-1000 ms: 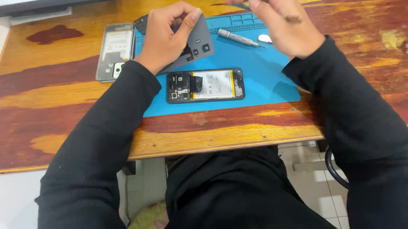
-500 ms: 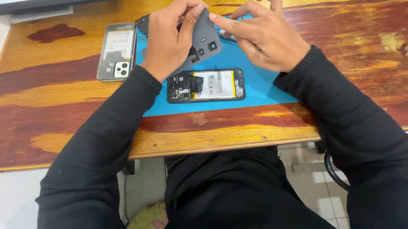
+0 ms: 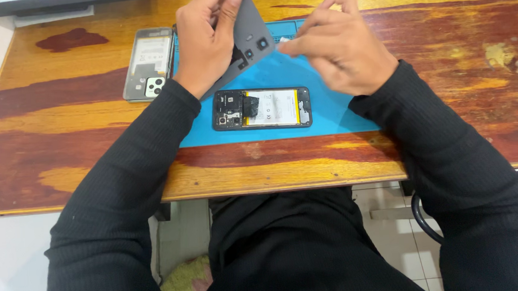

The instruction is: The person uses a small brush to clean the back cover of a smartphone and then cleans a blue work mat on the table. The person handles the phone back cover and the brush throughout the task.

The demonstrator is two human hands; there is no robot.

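Nearest the body, black sleeves ran up from 7 and 5 o'clock onto the worktop (image 3: 443, 26), a streaked red and yellow wooden top.

Opened phone (image 3: 261, 109) lay flat on the blue mat (image 3: 341, 113) at centre, long side across the view, back off, pale battery and dark circuit parts exposed. No hand touched it.

Just beyond it, at 12 o'clock, the left hand (image 3: 207, 38) had its grip closed on a grey back cover (image 3: 246, 41), thumb on the near face, fingers curled behind the top edge. Cover was tilted up off the mat, lower corner toward 7 o'clock, camera cut-outs showing near its middle.

Right hand (image 3: 343, 47) sat at 1 o'clock, fingers loosely bent, index fingertip reaching toward the cover's right edge. Whether it touched the edge could not be told. Its grip looked empty.

At 10 o'clock, off the mat's left edge, a second phone body (image 3: 149, 65) lay flat on the wood, silver-framed, camera block at its near end.

Farthest out, at 11 o'clock, a dark monitor base (image 3: 70, 2) met the rear edge.
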